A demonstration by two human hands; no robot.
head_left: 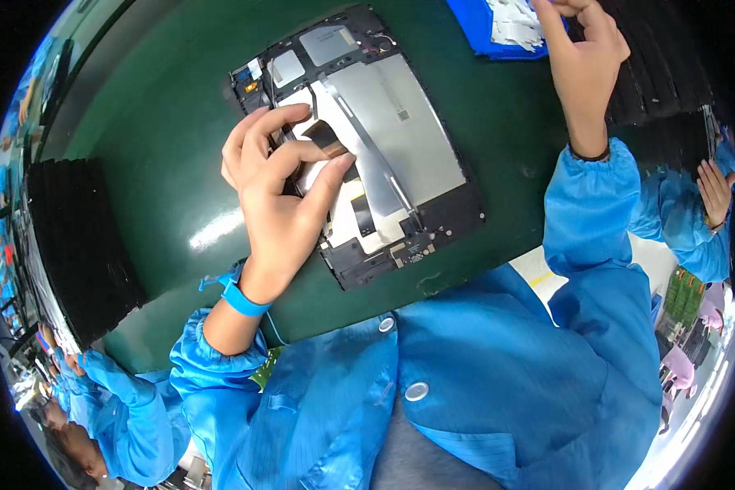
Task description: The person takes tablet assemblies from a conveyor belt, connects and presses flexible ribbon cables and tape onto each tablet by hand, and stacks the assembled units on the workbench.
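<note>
A dark green work table (163, 163) is seen, its mat glossy with a bright glare patch near the near edge. An opened tablet chassis (359, 147), with silver shielding and exposed boards, is laid flat toward the middle of the table, skewed to its edges. A black ribbed foam tray (77, 245) is set at the left edge. A blue bin (475, 28) holding white strips is placed at the far edge.

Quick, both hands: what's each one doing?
Left hand: fingers resting on the opened tablet, nothing gripped.
Right hand: reaching into the blue tray; grip cannot be told.
</note>
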